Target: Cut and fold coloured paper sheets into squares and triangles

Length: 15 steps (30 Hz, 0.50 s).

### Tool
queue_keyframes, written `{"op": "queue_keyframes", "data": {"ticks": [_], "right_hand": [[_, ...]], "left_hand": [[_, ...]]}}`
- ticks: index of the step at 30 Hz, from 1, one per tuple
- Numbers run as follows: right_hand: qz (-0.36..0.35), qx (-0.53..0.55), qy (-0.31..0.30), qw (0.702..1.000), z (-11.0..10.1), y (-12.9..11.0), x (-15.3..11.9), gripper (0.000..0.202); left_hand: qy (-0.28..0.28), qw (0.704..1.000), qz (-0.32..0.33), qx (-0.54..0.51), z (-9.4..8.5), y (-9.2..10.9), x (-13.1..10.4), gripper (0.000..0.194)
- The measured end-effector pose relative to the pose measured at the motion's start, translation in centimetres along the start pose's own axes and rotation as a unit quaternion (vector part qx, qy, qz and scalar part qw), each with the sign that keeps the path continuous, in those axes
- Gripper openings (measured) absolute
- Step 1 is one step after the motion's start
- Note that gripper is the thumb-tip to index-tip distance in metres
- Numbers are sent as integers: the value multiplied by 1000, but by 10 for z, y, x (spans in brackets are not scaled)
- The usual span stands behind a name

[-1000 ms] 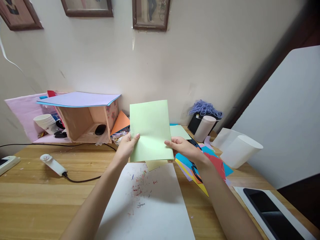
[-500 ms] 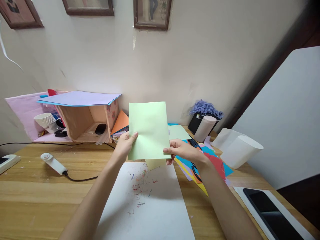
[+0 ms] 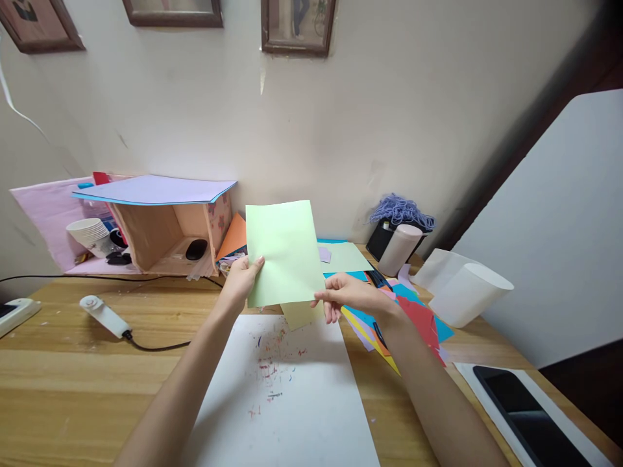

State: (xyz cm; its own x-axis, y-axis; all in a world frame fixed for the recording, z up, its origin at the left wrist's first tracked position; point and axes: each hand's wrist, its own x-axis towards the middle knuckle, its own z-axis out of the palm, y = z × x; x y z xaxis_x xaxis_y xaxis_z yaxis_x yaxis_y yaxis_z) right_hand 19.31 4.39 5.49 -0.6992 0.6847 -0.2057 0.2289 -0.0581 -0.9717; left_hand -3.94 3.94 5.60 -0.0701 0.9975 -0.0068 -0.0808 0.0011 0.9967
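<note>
- Wooden bench (image 3: 73, 370) below a pale wall.
- Left hand (image 3: 243, 280) and right hand (image 3: 348, 295) pinch green sheet (image 3: 282, 253) by its lower corners.
- Best held taut, edges level, above white sheet (image 3: 292, 402).

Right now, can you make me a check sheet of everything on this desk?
Surface: wooden desk, white sheet with small coloured marks.
Job's things: light green paper held upright above the desk.
Clutter: coloured paper pile, stacked cups, open box, purple yarn, dark tablet.
Grips: left hand pinches the paper's left edge; right hand pinches its lower right corner.
Cables: black cord from a white device.
Surroundings: wall with framed pictures.
</note>
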Motion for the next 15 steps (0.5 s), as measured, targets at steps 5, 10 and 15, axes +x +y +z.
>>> {"op": "queue_keyframes", "data": {"ticks": [5,10,15], "right_hand": [[26,-7,-26,999,1,-2,-1,48],[24,-49,34,998,0,-1,1,37],[-4,-40,101,994,-3,7,9,29]], "left_hand": [[-2,1000,12,4,-2,-5,3,37],[-76,996,-7,42,-2,-1,-1,44],[-65,994,-1,90,-3,4,-1,41]]}}
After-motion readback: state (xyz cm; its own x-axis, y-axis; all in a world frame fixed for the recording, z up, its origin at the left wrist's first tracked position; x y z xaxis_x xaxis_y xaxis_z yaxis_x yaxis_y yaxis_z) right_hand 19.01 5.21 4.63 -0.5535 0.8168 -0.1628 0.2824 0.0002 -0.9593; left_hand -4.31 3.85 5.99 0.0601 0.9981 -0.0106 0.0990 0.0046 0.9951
